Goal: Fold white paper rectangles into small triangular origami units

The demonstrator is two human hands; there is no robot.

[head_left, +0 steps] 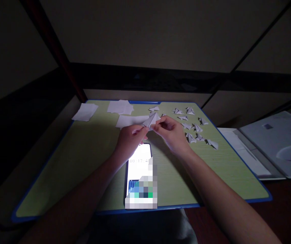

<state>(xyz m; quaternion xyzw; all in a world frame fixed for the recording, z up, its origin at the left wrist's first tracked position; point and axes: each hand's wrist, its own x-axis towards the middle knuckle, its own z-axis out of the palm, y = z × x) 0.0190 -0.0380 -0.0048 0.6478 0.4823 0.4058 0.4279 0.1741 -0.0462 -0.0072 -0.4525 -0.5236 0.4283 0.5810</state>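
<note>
While both hands meet above the middle of the far half of the tabletop, the left hand [130,137] and the right hand [170,132] each pinch one side of a small white folded paper piece [152,120], fingertips closed on its lower edges so that its pointed fold stands up between them. Each grip is tight on the paper and holds nothing else.

Just beneath the hands a lit smartphone [140,176] lies flat, reaching toward the near edge of the green tabletop with a blue rim [84,159]. Behind the hands a flat white paper sheet [128,121] lies on the surface, and two small stacks of white paper slips [85,112] [120,106] sit along the far edge toward the left corner. A scatter of small white folded paper shapes [194,128] lies loose on the far right part, not in any container. Off the right edge rests a pale grey flat box [274,142].
</note>
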